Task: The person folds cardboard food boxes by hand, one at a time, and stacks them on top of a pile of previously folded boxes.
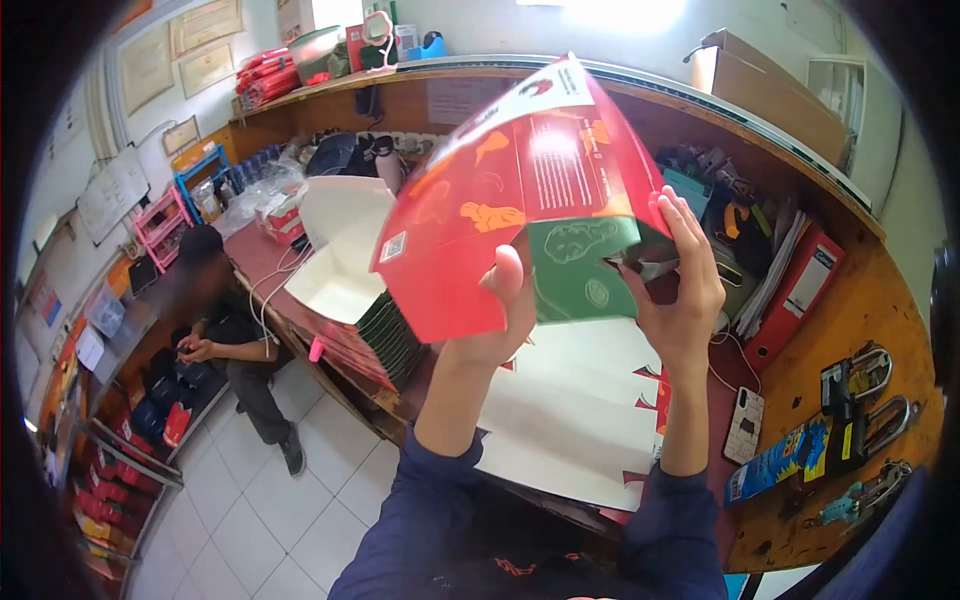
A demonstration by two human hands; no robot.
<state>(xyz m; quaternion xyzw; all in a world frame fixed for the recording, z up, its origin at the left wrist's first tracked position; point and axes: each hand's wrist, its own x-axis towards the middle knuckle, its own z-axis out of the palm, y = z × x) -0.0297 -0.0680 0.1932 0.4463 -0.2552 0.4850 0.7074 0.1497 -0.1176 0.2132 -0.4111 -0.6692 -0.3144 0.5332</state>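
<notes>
A red and green printed cardboard food box (470, 200), partly folded, is held up in front of me over the table. My left hand (508, 305) grips its lower edge, thumb against the red and green panels. At the box's right end my right hand (685, 275) closes on the edge, fingers along the red side and thumb by the dark opening of the green flap. Beneath lie flat unfolded box blanks (560, 420), white side up. To the left stands a nested stack of shaped boxes (385, 335) with white insides, the top one's lid raised.
A phone (743, 425), padlocks (870, 400) and a blue box (775, 465) sit on the right. A red binder (800, 295) stands behind them. A seated person (225, 330) is at the left, near shelves (130, 450). A ledge (480, 68) runs along the back.
</notes>
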